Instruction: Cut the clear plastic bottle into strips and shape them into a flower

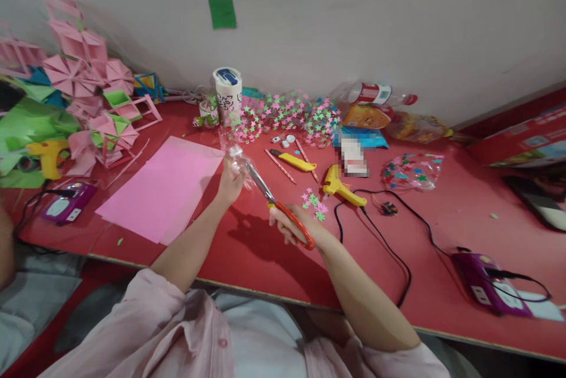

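My left hand (230, 182) is closed around a crumpled clear plastic piece (237, 155), which looks like the neck part of a bottle. Red-handled scissors (289, 222) are gripped in my right hand (305, 226). Their long metal blades point up and left and reach the plastic beside my left fingers; whether they touch it I cannot tell. Left of my left hand lie pink paper sheets (161, 186). Small pink and green paper stars (315, 203) are scattered to the right of the scissors, near a yellow glue gun (342, 186).
A yellow cutter (294, 160) and striped pencils lie ahead. Behind them are star-covered clear plastic (283, 115), a white tumbler (229, 95) and a bottle (371, 94). Pink paper models (88, 71) crowd the left. Black cords cross toward a purple power box (489, 283). Another person sits at left.
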### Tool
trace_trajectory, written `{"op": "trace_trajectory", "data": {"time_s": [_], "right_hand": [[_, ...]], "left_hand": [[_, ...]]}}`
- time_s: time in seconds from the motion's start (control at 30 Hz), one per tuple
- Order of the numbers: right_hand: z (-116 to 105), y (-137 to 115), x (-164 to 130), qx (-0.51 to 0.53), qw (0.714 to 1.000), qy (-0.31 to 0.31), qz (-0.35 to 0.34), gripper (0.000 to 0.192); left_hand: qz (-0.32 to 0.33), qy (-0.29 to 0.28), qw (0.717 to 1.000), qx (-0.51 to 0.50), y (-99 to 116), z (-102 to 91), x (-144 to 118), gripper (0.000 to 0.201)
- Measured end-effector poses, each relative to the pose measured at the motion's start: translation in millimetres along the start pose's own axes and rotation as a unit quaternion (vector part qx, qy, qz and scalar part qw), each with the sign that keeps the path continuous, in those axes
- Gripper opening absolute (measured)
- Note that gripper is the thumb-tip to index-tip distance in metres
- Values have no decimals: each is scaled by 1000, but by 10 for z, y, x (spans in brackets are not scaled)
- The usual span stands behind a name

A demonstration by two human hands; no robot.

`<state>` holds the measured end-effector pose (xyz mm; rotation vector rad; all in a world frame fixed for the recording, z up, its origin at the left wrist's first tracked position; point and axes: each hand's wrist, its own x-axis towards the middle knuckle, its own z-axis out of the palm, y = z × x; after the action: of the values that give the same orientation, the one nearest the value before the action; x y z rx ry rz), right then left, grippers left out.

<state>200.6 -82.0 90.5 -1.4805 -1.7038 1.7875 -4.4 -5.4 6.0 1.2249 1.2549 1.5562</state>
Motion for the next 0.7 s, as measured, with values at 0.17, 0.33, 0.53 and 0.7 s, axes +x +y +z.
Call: {"op": "trace_trajectory", "data": {"time_s": [0.17,0.33,0.53,0.7], "right_hand": [[16,58,72,-14,999,33,-30,50],[-23,107,210,-45,974,212,-59,55],[-51,127,232,-140,943,293,-73,38],[-17,140,225,-164,939,289,-88,24]], "left_hand": [[-88,58,982,-156,136,24,57,39],[-166,-101,937,-291,217,128,-62,53],[-263,-184,894,-314,320,205,-204,52],[-301,-268,843,-355,307,160,-201,50]]}}
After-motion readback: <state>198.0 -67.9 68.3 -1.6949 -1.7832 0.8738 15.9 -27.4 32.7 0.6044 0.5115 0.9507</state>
